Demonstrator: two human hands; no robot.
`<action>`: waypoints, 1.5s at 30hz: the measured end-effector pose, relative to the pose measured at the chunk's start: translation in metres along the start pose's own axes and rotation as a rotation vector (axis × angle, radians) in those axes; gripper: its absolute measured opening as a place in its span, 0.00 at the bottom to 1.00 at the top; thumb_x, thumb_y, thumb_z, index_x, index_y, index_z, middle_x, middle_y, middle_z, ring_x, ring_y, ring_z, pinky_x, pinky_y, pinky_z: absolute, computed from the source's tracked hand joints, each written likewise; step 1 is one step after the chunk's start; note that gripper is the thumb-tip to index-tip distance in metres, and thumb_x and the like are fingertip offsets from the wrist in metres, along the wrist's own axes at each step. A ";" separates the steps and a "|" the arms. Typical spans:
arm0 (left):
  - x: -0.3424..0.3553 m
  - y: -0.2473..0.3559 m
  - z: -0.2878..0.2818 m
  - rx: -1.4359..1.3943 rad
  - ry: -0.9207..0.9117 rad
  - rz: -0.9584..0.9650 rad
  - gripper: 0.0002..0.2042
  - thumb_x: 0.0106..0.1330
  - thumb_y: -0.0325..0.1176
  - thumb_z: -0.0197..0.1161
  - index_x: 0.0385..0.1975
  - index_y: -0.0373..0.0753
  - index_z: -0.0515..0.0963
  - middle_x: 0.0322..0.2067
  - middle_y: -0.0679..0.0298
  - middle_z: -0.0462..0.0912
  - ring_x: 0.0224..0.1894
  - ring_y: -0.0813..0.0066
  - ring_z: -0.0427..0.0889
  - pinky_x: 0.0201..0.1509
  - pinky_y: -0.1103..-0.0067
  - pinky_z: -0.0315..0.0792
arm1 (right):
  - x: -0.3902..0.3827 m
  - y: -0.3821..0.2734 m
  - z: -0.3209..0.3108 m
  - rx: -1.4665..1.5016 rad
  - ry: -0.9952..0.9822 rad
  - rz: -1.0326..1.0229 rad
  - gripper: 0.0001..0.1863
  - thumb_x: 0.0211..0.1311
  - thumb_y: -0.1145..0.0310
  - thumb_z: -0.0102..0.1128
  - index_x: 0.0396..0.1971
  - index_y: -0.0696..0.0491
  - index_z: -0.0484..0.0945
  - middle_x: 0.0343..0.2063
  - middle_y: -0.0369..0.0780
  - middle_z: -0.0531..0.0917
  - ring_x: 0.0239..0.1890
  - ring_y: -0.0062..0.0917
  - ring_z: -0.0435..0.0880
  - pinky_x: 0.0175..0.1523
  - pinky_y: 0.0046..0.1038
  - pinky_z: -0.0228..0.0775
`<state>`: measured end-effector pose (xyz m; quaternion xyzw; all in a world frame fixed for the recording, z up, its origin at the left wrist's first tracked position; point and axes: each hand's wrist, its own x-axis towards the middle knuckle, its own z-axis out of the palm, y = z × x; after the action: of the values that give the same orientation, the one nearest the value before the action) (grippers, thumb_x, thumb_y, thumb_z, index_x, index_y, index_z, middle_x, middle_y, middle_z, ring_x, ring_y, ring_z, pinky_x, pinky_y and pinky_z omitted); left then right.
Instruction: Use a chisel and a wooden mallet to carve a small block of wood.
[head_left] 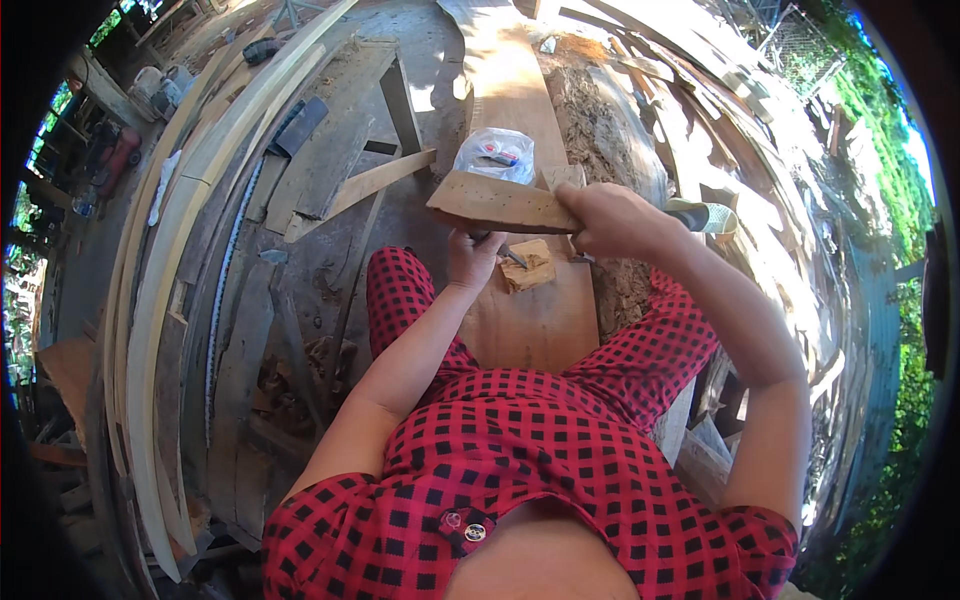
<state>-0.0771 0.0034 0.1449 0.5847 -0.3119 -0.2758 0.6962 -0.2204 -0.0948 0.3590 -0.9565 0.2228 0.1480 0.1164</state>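
Note:
My right hand is closed round one end of a thick wooden piece, which reaches left above the work board. Below its left part, my left hand grips a chisel; the handle is mostly hidden by the fingers and the wooden piece. The chisel's blade slants down onto a small pale wood block, its tip at the block's upper face. That block lies on a wide brown board between my knees. Just beyond the raised piece sits a clear plastic bag with something inside.
Long planks lie stacked along the left, with a handsaw-like toothed strip among them. A rough log runs along the board's right side. Scrap wood is heaped at the far right. A slanted wooden strip rests at the left.

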 end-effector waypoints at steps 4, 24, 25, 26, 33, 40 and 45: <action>0.004 0.000 0.005 -0.128 0.078 0.027 0.06 0.57 0.27 0.65 0.24 0.40 0.73 0.18 0.72 0.74 0.16 0.87 0.71 0.14 0.86 0.66 | 0.007 -0.008 -0.033 -0.029 0.288 -0.197 0.17 0.46 0.75 0.56 0.40 0.59 0.71 0.27 0.52 0.80 0.36 0.47 0.80 0.41 0.42 0.70; 0.007 -0.007 0.006 -0.018 0.005 -0.003 0.06 0.56 0.26 0.64 0.23 0.41 0.72 0.19 0.73 0.74 0.19 0.88 0.71 0.22 0.86 0.69 | 0.007 -0.002 0.000 -0.075 0.032 -0.007 0.20 0.44 0.76 0.59 0.41 0.58 0.68 0.29 0.50 0.80 0.36 0.46 0.81 0.40 0.42 0.72; 0.007 -0.003 0.004 -0.004 -0.042 -0.100 0.07 0.55 0.24 0.64 0.21 0.39 0.71 0.18 0.74 0.73 0.22 0.89 0.70 0.30 0.84 0.70 | 0.010 0.000 -0.007 -0.106 0.143 -0.131 0.19 0.44 0.77 0.58 0.40 0.59 0.68 0.28 0.49 0.80 0.35 0.45 0.81 0.38 0.42 0.72; 0.008 -0.006 0.005 -0.003 -0.042 -0.100 0.07 0.55 0.24 0.64 0.21 0.39 0.71 0.18 0.74 0.73 0.22 0.89 0.70 0.30 0.84 0.70 | 0.010 -0.001 -0.010 -0.106 0.143 -0.131 0.19 0.44 0.77 0.58 0.40 0.59 0.68 0.28 0.49 0.80 0.35 0.45 0.81 0.38 0.42 0.72; 0.012 -0.006 0.003 -0.140 0.017 0.037 0.05 0.57 0.24 0.63 0.21 0.37 0.74 0.20 0.73 0.75 0.18 0.87 0.73 0.17 0.85 0.66 | 0.006 -0.020 -0.004 0.159 0.484 -0.366 0.20 0.48 0.76 0.58 0.43 0.53 0.66 0.26 0.48 0.80 0.33 0.46 0.80 0.36 0.44 0.71; 0.017 -0.012 0.000 -0.121 -0.016 0.046 0.03 0.57 0.25 0.63 0.24 0.37 0.76 0.22 0.68 0.78 0.18 0.86 0.75 0.14 0.87 0.68 | 0.017 -0.010 -0.019 -0.205 0.303 -0.197 0.23 0.45 0.77 0.58 0.46 0.53 0.66 0.26 0.46 0.80 0.31 0.45 0.80 0.34 0.42 0.71; 0.013 -0.015 -0.003 -0.138 0.054 -0.006 0.03 0.57 0.25 0.62 0.24 0.39 0.75 0.26 0.65 0.80 0.21 0.84 0.77 0.13 0.88 0.70 | 0.009 -0.026 -0.002 0.124 0.417 -0.242 0.24 0.45 0.75 0.59 0.46 0.54 0.66 0.24 0.47 0.80 0.31 0.45 0.80 0.35 0.42 0.71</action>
<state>-0.0670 -0.0067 0.1315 0.5432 -0.2717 -0.2828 0.7423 -0.2000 -0.0761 0.3622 -0.9771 0.1345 -0.0818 0.1434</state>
